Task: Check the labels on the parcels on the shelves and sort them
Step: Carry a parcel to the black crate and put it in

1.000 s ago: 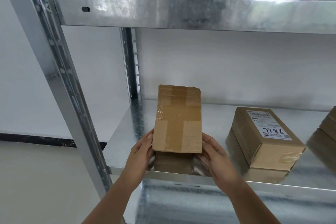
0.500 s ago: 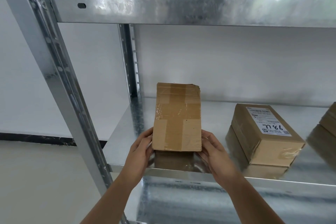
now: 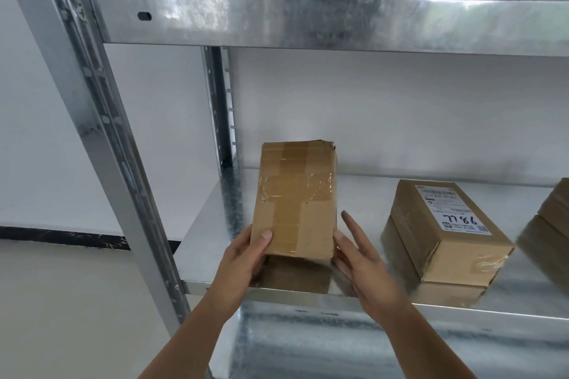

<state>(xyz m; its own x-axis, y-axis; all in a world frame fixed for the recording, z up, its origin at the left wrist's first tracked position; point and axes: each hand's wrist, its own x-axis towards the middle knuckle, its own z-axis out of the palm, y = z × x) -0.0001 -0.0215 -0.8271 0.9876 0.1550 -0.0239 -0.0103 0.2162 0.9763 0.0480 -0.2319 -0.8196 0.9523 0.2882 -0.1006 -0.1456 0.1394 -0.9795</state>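
I see two bare forearms coming up from the bottom edge, no sleeves in view. Left hand (image 3: 243, 258) bare: no glove, ring or watch that I can make out, thumbnail short and plain. Right hand (image 3: 361, 261) bare too, wrist uncovered, no band or strap. Slim fingers on both. Nothing else of the person shows.

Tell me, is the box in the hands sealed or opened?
Sealed. The taped box has brown and clear tape crossing its visible face, flaps flat. The left hand grips it; the right hand touches its side.
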